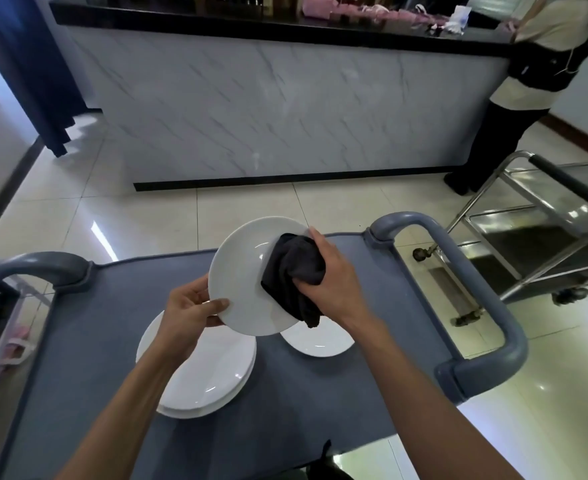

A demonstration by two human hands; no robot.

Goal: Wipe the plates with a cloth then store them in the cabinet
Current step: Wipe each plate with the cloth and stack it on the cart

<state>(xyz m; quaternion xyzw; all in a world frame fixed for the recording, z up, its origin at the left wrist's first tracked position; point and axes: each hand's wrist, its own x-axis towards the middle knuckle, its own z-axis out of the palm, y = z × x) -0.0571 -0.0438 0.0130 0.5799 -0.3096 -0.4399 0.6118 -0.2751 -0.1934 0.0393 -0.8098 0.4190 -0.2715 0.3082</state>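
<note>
A white plate (240, 271) is held tilted above the grey cart top (112, 341). My left hand (188, 313) grips its lower left rim, thumb on the face. My right hand (330, 275) presses a bunched black cloth (290, 271) against the plate's right side. Below the left hand a stack of white plates (212, 372) lies on the cart. A single white plate (320, 337) lies to the right of the stack, partly hidden by the held plate and the cloth.
The cart has grey handles at the left (32, 268) and right (476, 289). A steel trolley (545, 230) stands to the right. Ahead is a marble-fronted counter (285, 105) with a person (528, 81) standing at its right end.
</note>
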